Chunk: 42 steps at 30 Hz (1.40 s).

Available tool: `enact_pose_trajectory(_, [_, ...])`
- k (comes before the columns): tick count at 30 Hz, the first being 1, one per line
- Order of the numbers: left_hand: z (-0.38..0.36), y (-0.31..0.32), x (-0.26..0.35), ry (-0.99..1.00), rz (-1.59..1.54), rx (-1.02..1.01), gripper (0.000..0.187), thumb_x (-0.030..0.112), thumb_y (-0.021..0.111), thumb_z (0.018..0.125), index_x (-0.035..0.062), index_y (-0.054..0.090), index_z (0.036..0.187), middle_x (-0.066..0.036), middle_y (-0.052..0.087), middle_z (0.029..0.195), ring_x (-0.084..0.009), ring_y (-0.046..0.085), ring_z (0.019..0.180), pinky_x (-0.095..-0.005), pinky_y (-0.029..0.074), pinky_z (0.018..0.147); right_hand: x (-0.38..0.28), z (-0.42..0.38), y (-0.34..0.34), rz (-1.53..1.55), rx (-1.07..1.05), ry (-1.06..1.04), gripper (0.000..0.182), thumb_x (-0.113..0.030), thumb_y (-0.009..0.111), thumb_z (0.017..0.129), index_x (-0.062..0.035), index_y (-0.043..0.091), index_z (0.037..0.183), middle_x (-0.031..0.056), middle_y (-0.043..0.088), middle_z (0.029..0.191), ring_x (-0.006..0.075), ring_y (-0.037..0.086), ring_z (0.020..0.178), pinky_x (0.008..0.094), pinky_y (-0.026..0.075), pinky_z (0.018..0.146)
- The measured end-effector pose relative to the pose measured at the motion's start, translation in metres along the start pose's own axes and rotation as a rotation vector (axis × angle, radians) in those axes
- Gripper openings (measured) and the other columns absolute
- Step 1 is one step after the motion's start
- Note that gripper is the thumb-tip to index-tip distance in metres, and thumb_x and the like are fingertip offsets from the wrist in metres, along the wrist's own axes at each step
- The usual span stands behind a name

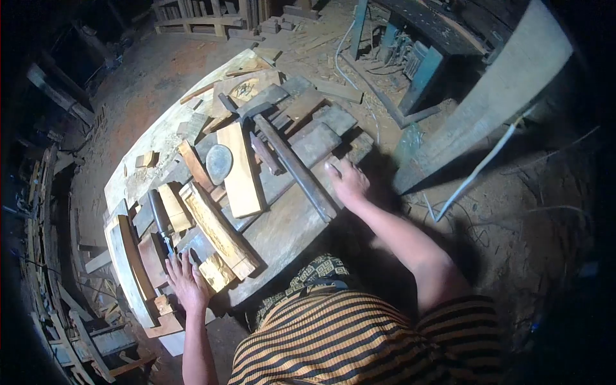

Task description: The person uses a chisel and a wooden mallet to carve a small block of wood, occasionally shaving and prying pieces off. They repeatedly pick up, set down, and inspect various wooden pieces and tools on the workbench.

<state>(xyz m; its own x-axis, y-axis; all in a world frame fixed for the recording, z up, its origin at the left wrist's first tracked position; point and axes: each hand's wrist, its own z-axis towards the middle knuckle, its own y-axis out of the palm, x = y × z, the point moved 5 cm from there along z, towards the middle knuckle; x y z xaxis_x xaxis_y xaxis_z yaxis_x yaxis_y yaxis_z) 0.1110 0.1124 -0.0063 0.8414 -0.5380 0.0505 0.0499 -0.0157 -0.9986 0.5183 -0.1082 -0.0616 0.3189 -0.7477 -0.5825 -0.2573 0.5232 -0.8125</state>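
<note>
My left hand (187, 282) lies with fingers spread on wood pieces at the near left of a low worktable (282, 231). Just beyond its fingertips is a chisel-like tool with a dark handle (158, 210). Beside it are a rough-hewn wooden block (221, 232) and a curved wooden piece (127, 266). My right hand (350, 183) rests at the table's right edge, its fingers loosely extended and holding no tool. To its left lies a long-handled tool (292, 163) with a dark, hammer- or adze-like head. A pale plank (239, 173) and a grey oval stone (219, 164) lie mid-table.
Several weathered boards (317, 144) cover the table's right side. A large slanted plank (487, 96) stands at right, with a pale cable (478, 170) near it. Behind is a blue-framed machine (420, 80). Stacked timber (48, 244) lines the left.
</note>
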Motion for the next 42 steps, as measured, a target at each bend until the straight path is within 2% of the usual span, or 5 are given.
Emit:
enact_pose_trajectory(6, [0.002, -0.006, 0.004, 0.082, -0.054, 0.014, 0.046, 0.024, 0.038, 0.094, 0.0111, 0.040, 0.138, -0.016, 0.031, 0.146, -0.0365, 0.019, 0.138, -0.0515, 0.010, 0.111, 0.003, 0.000, 0.005, -0.028, 0.047, -0.074, 0.060, -0.059, 0.059, 0.077, -0.0046, 0.051, 0.101, 0.0224, 0.059, 0.102, 0.0398, 0.055, 0.098, 0.0499, 0.043, 0.078])
enact_pose_trajectory(11, [0.009, -0.007, 0.009, 0.024, -0.026, -0.170, 0.045, 0.025, 0.035, 0.094, 0.0092, 0.045, 0.135, -0.016, 0.034, 0.145, -0.0377, 0.019, 0.138, -0.0532, 0.006, 0.111, 0.000, -0.002, 0.003, 0.005, 0.086, -0.064, 0.059, -0.053, 0.064, 0.077, -0.0059, 0.053, 0.112, 0.0196, 0.058, 0.104, 0.0385, 0.054, 0.098, 0.0472, 0.044, 0.080])
enact_pose_trajectory(21, [0.013, -0.012, 0.009, -0.010, -0.044, -0.248, 0.047, 0.026, 0.037, 0.091, 0.0105, 0.046, 0.134, -0.015, 0.034, 0.145, -0.0392, 0.017, 0.139, -0.0573, 0.002, 0.110, -0.016, 0.001, -0.006, -0.052, 0.024, -0.095, 0.048, -0.041, 0.061, 0.083, -0.0024, 0.052, 0.110, 0.0222, 0.056, 0.103, 0.0416, 0.053, 0.095, 0.0484, 0.043, 0.078])
enact_pose_trajectory(35, [0.012, -0.013, 0.009, -0.080, -0.076, -0.240, 0.047, 0.027, 0.042, 0.089, 0.0134, 0.047, 0.134, -0.014, 0.034, 0.146, -0.0382, 0.018, 0.139, -0.0567, 0.004, 0.111, -0.008, 0.002, 0.000, -0.088, -0.084, -0.050, 0.053, -0.044, 0.057, 0.085, -0.0014, 0.047, 0.115, 0.0236, 0.053, 0.106, 0.0426, 0.050, 0.099, 0.0501, 0.043, 0.081])
enact_pose_trajectory(42, [0.023, -0.032, 0.027, -0.113, -0.160, -0.111, 0.052, 0.017, 0.051, 0.082, 0.0105, 0.045, 0.133, -0.017, 0.037, 0.141, -0.0393, 0.019, 0.138, -0.0554, 0.006, 0.111, -0.002, 0.004, -0.001, -0.092, -0.110, -0.029, 0.053, -0.045, 0.053, 0.086, -0.0017, 0.047, 0.116, 0.0246, 0.053, 0.107, 0.0433, 0.052, 0.099, 0.0516, 0.044, 0.079])
